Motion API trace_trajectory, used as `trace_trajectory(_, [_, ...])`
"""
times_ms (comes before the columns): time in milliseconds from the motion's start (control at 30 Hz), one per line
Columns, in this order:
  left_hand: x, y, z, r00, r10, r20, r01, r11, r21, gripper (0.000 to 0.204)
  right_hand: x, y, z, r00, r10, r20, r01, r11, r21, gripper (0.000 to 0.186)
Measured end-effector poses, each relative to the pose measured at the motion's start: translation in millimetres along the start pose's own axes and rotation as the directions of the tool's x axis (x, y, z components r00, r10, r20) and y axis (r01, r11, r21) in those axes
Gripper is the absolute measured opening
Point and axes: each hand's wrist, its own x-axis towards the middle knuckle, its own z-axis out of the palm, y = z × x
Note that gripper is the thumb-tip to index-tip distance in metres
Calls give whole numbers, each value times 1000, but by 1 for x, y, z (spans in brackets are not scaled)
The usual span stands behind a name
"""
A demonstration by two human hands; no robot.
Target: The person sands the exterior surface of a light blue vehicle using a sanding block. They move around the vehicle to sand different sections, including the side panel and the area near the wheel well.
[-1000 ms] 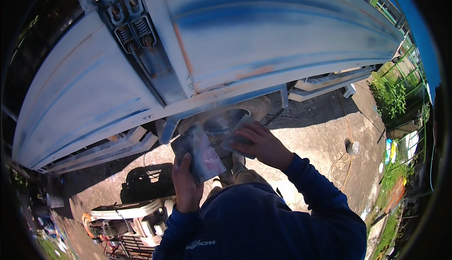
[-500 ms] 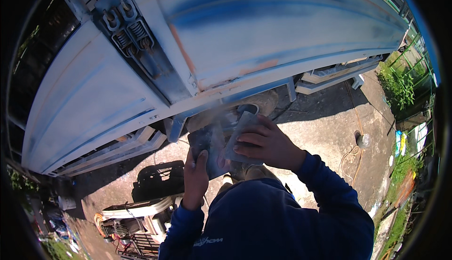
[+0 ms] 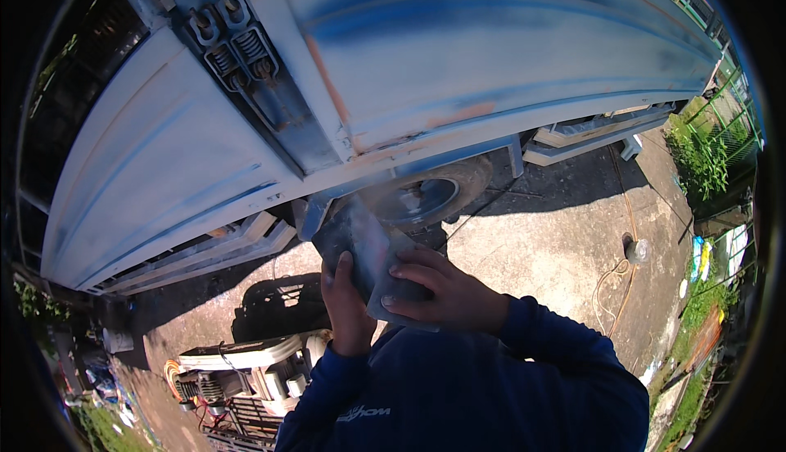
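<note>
Two bare hands work at waist height above sunlit concrete ground [image 3: 540, 243]. The left hand [image 3: 350, 309] is clamped on a dark, flat rectangular plate [image 3: 332, 235], thumb on top, other fingers mostly hidden. The right hand [image 3: 450, 292] grips a thin grey rectangular sheet [image 3: 393, 288] that overlaps the plate's right side from this view; whether their faces touch cannot be told. A pale pinkish-white smear [image 3: 370, 235] streaks the plate, and judging by its uneven colour it is only partly blended. Beyond stands a long metal vehicle panel [image 3: 491, 51], mostly greyish-white, with blue bands and orange-brown patches that suggest its surface is far from uniform. Both hands are clear of it. A spring-loaded metal latch [image 3: 237, 47] sits in a recess at left, and a dusty tyre [image 3: 475, 182] shows below the panel.
</note>
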Motion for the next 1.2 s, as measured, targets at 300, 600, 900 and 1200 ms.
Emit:
trace_trajectory(300, [-9,0,-8,977,173,122,-198,951,238,32,-13,34,-12,998,16,58,0,967,-256,48])
trace_trajectory(600, [-3,-1,-12,970,147,191,-209,910,358,32,-10,30,-23,981,-25,190,86,943,-320,41])
trace_trajectory(900, [-10,-2,-5,932,353,83,-358,858,368,33,-14,11,10,975,-68,212,102,983,-152,42])
trace_trajectory(1200, [-17,6,-14,999,-38,-21,36,997,-61,31,1,-16,17,998,22,54,-23,999,32,42])
